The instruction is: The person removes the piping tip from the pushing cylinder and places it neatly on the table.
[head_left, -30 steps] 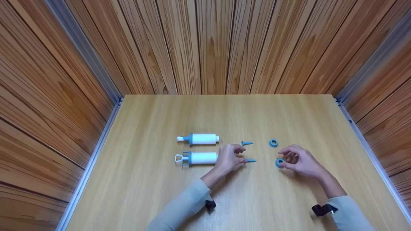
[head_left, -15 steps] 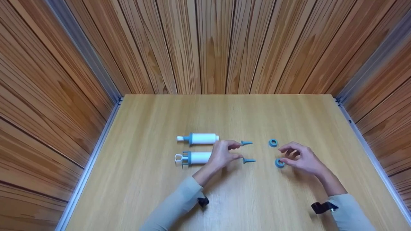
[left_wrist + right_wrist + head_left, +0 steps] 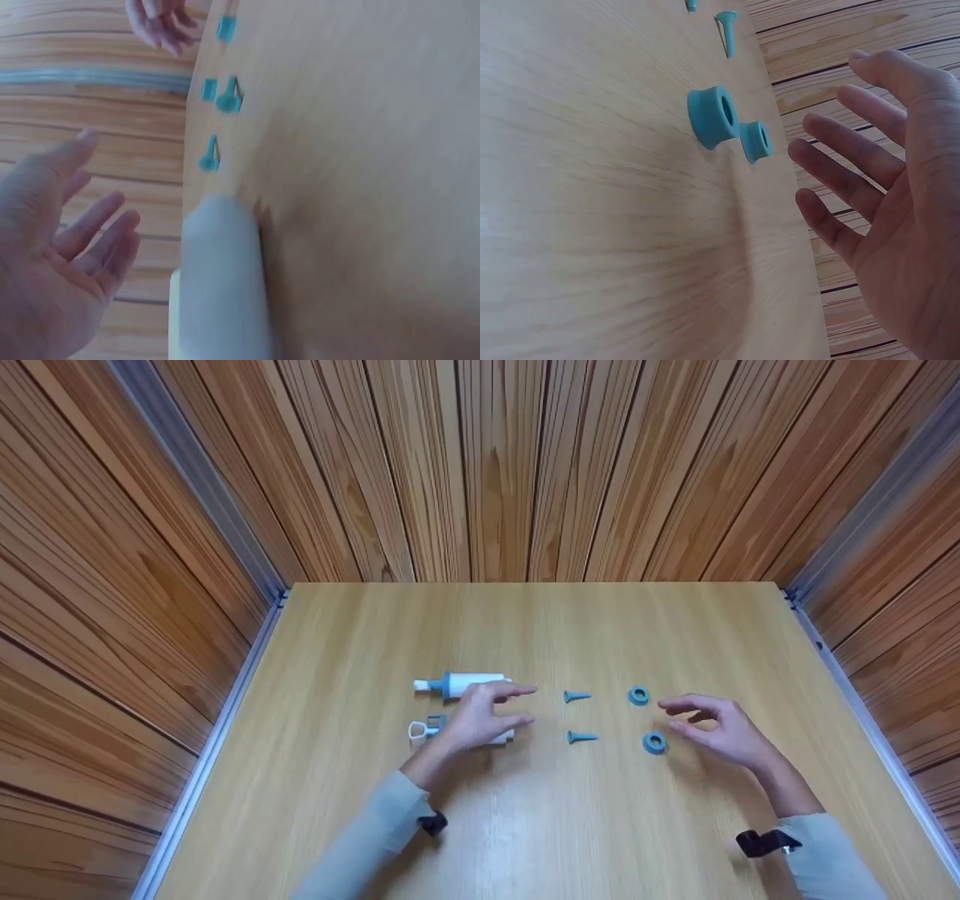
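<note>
My left hand [image 3: 476, 718] hovers, fingers spread and holding nothing, over the nearer white syringe-like tube [image 3: 225, 285], hiding much of its barrel in the head view. That tube's white loop handle [image 3: 417, 730] shows at its left end. Behind it lies a second white tube [image 3: 459, 684] with a blue collar, partly covered by the fingers. My right hand [image 3: 721, 727] is raised just right of the nearer blue ring [image 3: 654, 743], apart from it, with nothing in its fingers. A farther blue ring [image 3: 638, 695] lies behind that one.
Two small blue cone-shaped nozzles, the farther nozzle [image 3: 577, 696] and the nearer nozzle [image 3: 582, 736], lie between the tubes and the rings. The wooden table [image 3: 570, 825] is bounded by plank walls [image 3: 499, 472] at the back and sides, with metal rails along the side edges.
My left hand has moved left from the nearer nozzle to above the nearer tube. My right hand has let go of the nearer ring and drawn slightly right.
</note>
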A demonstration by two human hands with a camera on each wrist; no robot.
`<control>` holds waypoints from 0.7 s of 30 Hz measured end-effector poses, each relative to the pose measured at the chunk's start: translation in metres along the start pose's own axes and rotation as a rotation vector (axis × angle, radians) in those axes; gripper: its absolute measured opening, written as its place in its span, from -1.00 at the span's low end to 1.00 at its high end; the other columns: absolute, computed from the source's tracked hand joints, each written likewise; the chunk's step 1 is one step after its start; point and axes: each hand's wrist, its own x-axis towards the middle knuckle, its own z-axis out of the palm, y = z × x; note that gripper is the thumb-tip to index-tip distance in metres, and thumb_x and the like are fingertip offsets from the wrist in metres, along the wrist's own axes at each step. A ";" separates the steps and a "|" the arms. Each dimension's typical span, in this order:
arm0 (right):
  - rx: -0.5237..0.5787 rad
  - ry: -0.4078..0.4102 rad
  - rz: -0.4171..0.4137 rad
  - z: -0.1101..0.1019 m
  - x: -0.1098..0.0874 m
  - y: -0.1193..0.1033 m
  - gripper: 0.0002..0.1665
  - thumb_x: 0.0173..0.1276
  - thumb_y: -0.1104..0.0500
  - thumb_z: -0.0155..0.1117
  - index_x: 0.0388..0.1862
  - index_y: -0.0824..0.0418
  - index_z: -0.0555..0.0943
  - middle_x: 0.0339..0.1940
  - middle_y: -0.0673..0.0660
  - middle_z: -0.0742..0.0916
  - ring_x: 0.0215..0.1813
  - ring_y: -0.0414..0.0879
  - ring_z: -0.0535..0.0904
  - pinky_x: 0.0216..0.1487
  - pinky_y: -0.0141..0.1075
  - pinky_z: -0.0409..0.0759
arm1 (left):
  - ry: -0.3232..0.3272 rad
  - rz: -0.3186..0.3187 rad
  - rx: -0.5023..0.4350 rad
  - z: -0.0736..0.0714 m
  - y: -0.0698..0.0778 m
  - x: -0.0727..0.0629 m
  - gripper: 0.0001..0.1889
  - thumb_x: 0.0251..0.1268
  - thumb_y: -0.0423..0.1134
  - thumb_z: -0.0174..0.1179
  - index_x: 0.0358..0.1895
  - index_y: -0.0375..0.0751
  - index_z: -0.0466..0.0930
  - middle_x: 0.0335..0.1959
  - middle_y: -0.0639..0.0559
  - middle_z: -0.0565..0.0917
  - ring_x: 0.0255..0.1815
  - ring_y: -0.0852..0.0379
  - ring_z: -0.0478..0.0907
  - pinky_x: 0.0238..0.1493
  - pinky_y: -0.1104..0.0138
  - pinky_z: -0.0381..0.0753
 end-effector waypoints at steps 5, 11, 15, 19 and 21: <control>-0.001 -0.005 -0.013 -0.010 0.000 0.005 -0.57 0.59 0.33 0.41 0.38 0.25 0.77 0.34 0.15 0.87 0.29 -0.61 0.65 0.19 -0.55 0.66 | -0.003 0.056 0.004 -0.025 -0.010 -0.014 -0.54 0.56 -0.22 0.47 0.44 -0.20 0.74 0.44 -0.19 0.79 0.54 -0.24 0.68 0.62 -0.20 0.59; 0.021 0.025 0.007 -0.026 -0.001 0.009 -0.55 0.62 0.35 0.37 0.43 0.28 0.73 0.38 -0.37 0.77 0.34 -0.70 0.57 0.20 -0.63 0.60 | 0.040 0.038 -0.006 -0.058 -0.018 -0.031 -0.52 0.55 -0.21 0.48 0.44 -0.21 0.72 0.46 -0.13 0.77 0.60 -0.20 0.64 0.69 -0.20 0.51; 0.027 0.057 0.024 -0.037 0.000 0.009 -0.54 0.63 0.35 0.35 0.45 0.31 0.70 0.34 -0.57 0.68 0.34 -0.69 0.56 0.19 -0.66 0.57 | 0.087 -0.010 -0.010 -0.082 -0.022 -0.041 -0.51 0.54 -0.19 0.49 0.46 -0.16 0.72 0.51 -0.14 0.74 0.63 -0.22 0.60 0.72 -0.24 0.45; 0.008 0.085 0.037 -0.045 0.005 0.010 -0.52 0.64 0.33 0.36 0.48 0.32 0.68 0.33 -0.59 0.66 0.34 -0.70 0.54 0.20 -0.69 0.54 | 0.157 -0.028 0.003 -0.105 -0.026 -0.050 -0.51 0.52 -0.21 0.50 0.45 -0.14 0.73 0.51 -0.18 0.73 0.63 -0.27 0.59 0.73 -0.26 0.43; -0.013 0.103 0.046 -0.048 0.008 0.011 -0.51 0.64 0.31 0.37 0.49 0.31 0.67 0.33 -0.60 0.65 0.34 -0.73 0.52 0.20 -0.71 0.50 | 0.189 -0.024 0.028 -0.114 -0.029 -0.053 -0.50 0.51 -0.21 0.50 0.45 -0.15 0.73 0.52 -0.19 0.72 0.63 -0.29 0.58 0.74 -0.26 0.42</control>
